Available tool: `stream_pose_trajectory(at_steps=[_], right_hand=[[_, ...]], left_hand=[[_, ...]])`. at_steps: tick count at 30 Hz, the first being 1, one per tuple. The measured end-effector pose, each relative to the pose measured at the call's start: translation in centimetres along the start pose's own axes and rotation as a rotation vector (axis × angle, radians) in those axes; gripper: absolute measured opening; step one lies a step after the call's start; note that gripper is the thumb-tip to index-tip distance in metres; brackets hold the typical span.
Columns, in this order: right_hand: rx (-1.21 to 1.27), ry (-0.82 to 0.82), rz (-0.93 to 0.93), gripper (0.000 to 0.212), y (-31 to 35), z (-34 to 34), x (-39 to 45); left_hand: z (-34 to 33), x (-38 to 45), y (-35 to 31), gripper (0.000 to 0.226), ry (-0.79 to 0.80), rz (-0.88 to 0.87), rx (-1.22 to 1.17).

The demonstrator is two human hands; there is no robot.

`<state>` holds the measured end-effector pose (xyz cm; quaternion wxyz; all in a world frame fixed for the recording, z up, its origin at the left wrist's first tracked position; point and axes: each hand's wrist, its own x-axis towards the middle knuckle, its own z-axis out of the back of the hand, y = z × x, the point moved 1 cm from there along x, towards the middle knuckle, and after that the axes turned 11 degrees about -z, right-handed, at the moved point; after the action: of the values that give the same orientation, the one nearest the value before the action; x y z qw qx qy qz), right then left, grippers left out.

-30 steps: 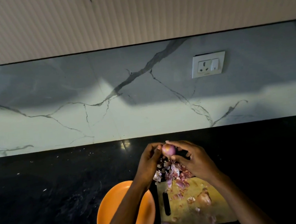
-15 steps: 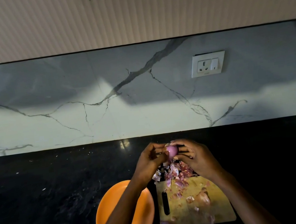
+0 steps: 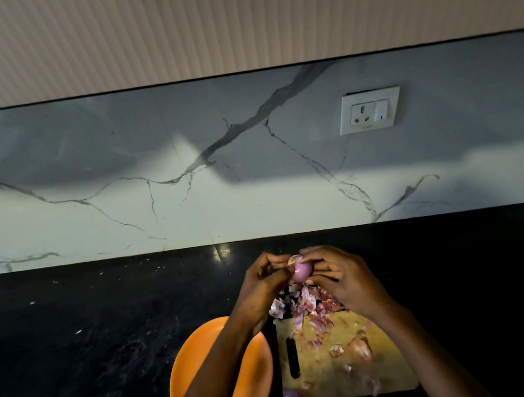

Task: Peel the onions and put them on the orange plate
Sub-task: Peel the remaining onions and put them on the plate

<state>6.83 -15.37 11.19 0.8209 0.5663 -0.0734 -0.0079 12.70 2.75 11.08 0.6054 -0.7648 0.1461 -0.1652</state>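
Onion [image 3: 302, 271], small, light and likely slick where bared, sits low centre above the cutting board [image 3: 386, 371], pinched between left hand [image 3: 263, 293] and right hand [image 3: 341, 282]; best gripped at its ends.

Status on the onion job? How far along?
Done: a heap of skins at the board's far edge. In hand: both hands, left and right, hold an onion, peeling it. Left: the plate shows no onions; one unpeeled onion waits on the board.

left hand [image 3: 259, 287]: fingers curled, pinching | right hand [image 3: 341, 279]: fingers curled, grip closed
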Motion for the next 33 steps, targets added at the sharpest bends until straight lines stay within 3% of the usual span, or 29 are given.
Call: stream_pose_trajectory(at_steps=[5, 16, 20, 24, 30, 33], right_hand=[[0.034, 0.001, 0.000, 0.044, -0.05, -0.07, -0.18], [-0.005, -0.011, 0.049, 0.039, -0.37, 0.12, -0.03], [-0.074, -0.008, 0.120, 0.037, -0.36, 0.01, -0.14], [-0.183, -0.014, 0.169, 0.039, -0.38, 0.06, -0.13], [-0.132, -0.023, 0.151, 0.038, -0.27, -0.03, -0.20], [-0.127, -0.022, 0.149, 0.036, -0.28, -0.14, -0.15]], left_hand=[[-0.14, -0.30, 0.07, 0.031, -0.013, 0.027, -0.055], [-0.32, -0.17, 0.02, 0.016, -0.020, 0.045, -0.022], [-0.57, -0.03, -0.03, 0.032, -0.032, 0.044, 0.034], [-0.45, 0.01, 0.23, 0.028, -0.021, 0.046, 0.016], [0.11, -0.39, 0.25, 0.018, -0.034, 0.017, 0.028], [0.21, -0.54, 0.22, 0.026, -0.042, 0.036, 0.030]])
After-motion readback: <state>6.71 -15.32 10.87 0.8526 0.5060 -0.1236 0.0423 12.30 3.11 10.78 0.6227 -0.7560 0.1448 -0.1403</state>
